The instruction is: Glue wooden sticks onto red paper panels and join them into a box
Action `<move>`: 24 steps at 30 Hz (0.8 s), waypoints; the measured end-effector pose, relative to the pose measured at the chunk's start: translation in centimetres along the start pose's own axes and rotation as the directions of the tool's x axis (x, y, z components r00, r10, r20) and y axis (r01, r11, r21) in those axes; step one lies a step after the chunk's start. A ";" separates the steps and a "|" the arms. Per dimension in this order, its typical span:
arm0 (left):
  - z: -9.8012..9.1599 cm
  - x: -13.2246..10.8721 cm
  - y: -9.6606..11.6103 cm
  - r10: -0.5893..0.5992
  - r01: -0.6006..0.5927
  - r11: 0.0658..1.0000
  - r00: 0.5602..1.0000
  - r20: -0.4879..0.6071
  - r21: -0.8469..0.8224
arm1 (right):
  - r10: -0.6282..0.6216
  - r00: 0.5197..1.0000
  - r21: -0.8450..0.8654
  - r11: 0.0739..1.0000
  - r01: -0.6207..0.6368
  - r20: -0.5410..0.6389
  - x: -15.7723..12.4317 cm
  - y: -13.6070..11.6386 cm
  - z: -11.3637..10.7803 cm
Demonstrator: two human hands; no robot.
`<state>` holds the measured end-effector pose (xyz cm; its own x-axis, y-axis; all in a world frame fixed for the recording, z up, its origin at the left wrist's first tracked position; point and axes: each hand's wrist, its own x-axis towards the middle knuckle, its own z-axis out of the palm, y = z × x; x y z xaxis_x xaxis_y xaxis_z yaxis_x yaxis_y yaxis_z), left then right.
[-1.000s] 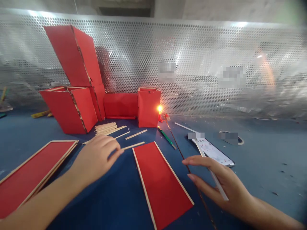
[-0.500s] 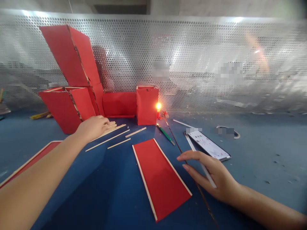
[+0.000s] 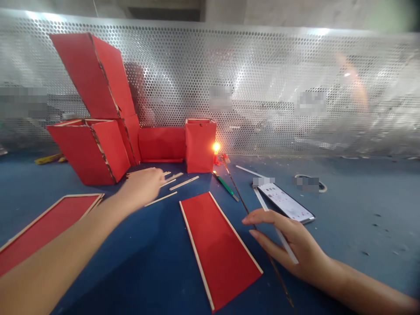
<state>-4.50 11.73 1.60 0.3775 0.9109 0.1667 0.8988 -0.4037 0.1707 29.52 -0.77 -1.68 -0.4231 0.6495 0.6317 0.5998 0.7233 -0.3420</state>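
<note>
My left hand (image 3: 144,188), blurred by motion, reaches over thin wooden sticks left of centre. Its fingers are closed, and a blurred wooden stick (image 3: 173,177) juts from their tips. My right hand (image 3: 292,238) is curled on the right, with a white strip (image 3: 285,245) running under the index finger and across the palm. Between the parted index and thumb tips passes a thin dark-stained rod (image 3: 239,194); contact with it is unclear. A red panel (image 3: 219,249) with wooden strips along its long edges lies between my hands.
A lit candle (image 3: 215,151) burns beside a red box (image 3: 200,146). Taller red boxes (image 3: 88,78) stand at the back left. A green-handled knife (image 3: 225,185), a phone (image 3: 285,201) and a ring (image 3: 323,187) lie rightward. Another red panel (image 3: 62,214) lies left, under my forearm.
My left hand has moved right and slightly toward me across the wooden sticks, and a stick now shows at its fingertips. My right hand stays nearly still with the white strip.
</note>
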 end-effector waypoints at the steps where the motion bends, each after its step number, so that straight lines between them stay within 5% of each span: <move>1: 0.2 -1.0 2.4 0.037 -0.037 0.999 0.999 0.023 -0.016 | -0.009 1.000 0.013 1.000 0.009 0.004 -0.1 0.0 0.1; 5: 1.8 -6.3 11.1 0.238 -0.222 0.966 0.965 0.115 -0.135 | -0.071 0.994 0.100 0.993 0.063 0.081 -0.4 -0.1 0.3; 8: 3.1 -9.2 13.8 0.350 -0.320 0.920 0.931 0.106 -0.227 | -0.087 0.979 0.149 0.987 0.060 0.184 -0.5 -0.5 0.2; 18: 4.7 -10.8 13.2 0.365 -0.314 0.870 0.928 0.068 -0.380 | -0.077 0.914 0.151 0.988 0.018 0.398 -0.4 -1.5 0.5; 24: 5.9 -11.1 11.1 0.459 -0.405 0.811 0.888 0.030 -0.422 | -0.056 0.856 0.149 0.988 -0.024 0.514 0.0 -2.1 -0.4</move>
<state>2.56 -2.38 -4.11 0.7546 0.6257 0.1976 0.4816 -0.7327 0.4809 28.51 -2.42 -0.73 -0.7450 0.6355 0.2027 0.5019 0.7342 -0.4573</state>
